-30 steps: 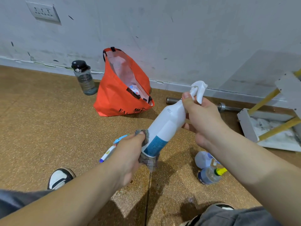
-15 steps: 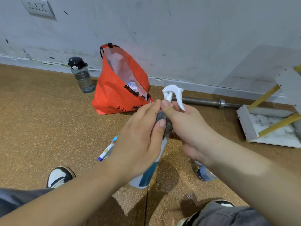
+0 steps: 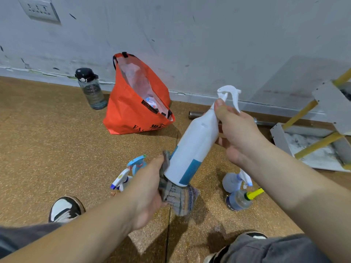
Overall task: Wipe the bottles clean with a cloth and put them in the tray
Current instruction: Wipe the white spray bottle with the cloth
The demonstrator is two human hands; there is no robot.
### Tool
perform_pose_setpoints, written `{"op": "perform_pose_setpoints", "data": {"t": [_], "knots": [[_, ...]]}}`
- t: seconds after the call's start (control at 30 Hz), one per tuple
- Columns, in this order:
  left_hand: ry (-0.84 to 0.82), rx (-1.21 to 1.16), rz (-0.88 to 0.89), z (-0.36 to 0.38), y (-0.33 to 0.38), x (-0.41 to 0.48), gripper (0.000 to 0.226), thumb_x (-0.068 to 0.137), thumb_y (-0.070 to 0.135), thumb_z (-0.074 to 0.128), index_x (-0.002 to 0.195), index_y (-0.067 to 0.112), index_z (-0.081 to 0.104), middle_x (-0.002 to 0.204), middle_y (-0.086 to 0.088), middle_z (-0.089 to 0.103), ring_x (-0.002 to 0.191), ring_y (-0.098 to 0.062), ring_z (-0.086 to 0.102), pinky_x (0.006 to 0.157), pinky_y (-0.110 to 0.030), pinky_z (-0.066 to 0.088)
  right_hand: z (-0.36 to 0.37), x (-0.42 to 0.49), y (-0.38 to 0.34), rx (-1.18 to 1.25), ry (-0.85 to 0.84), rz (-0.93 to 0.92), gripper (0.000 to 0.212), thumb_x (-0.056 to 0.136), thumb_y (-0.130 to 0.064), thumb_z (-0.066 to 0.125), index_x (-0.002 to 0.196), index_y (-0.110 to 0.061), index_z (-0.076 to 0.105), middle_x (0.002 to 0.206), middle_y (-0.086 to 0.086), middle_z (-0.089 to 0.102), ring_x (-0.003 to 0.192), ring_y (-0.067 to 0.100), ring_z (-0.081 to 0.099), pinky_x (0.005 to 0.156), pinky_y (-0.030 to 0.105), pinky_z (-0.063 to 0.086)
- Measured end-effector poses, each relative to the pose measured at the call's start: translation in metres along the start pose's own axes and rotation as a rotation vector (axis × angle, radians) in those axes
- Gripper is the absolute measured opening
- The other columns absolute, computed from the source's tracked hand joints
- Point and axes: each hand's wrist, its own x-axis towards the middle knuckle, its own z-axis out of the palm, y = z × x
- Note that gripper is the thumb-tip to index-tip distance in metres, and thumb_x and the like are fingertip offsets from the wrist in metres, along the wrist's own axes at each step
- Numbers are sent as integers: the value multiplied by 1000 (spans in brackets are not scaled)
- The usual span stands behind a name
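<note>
White spray bottle (image 3: 191,149) is up in the air, tilted, nozzle toward the wall. Right hand (image 3: 237,133) grips its neck just below the trigger. Left hand (image 3: 150,188) clutches the striped cloth (image 3: 178,196), bunched round the bottle's base. Beneath, a blue-topped sprayer (image 3: 131,172) lies on the floor (image 3: 47,149), orange bag (image 3: 133,114) beyond.

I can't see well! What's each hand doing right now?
Left hand: grips the cloth against the spray bottle.
Right hand: holds that bottle's neck.

orange bag (image 3: 133,118) standing open | metal bar (image 3: 194,115) lying at wall (image 3: 190,44) | socket (image 3: 40,10) upper left
</note>
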Motion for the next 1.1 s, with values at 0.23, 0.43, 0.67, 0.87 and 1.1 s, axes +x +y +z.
{"op": "perform_pose_setpoints", "data": {"t": [0.23,0.43,0.67,0.87,1.1], "knots": [[87,44,-14,-2,2,10,41,108,38,39,119,16,71,103,-10,80,97,-29,76,88,-44,60,3,2,-1,-222,-276,-68,25,103,-39,60,114,-21,72,106,-1,77,99,18,69,96,41,52],[86,184,-99,-19,12,20,34,98,48,48,101,19,66,108,-18,78,101,-34,76,90,-44,60,-9,3,-3,-311,-604,-254,23,106,-28,54,115,-15,72,103,-1,73,99,18,64,98,40,49],[40,260,-154,-15,8,19,43,101,52,52,105,15,73,104,-12,80,93,-29,77,79,-38,63,-15,2,-6,-259,-703,-193,28,100,-29,60,119,-9,66,101,3,70,92,17,65,84,28,54],[52,286,71,-3,19,17,46,99,41,48,110,3,72,105,-28,74,89,-43,73,80,-50,55,-5,-5,12,-446,-564,-242,27,100,-37,62,95,-12,70,88,7,62,82,18,56,79,36,46],[86,423,600,15,17,-3,27,110,33,40,99,26,64,79,18,68,76,-8,61,73,-34,43,2,-3,18,-360,-438,-182,54,84,-49,69,98,3,62,85,14,58,79,21,52,77,38,44]]}}
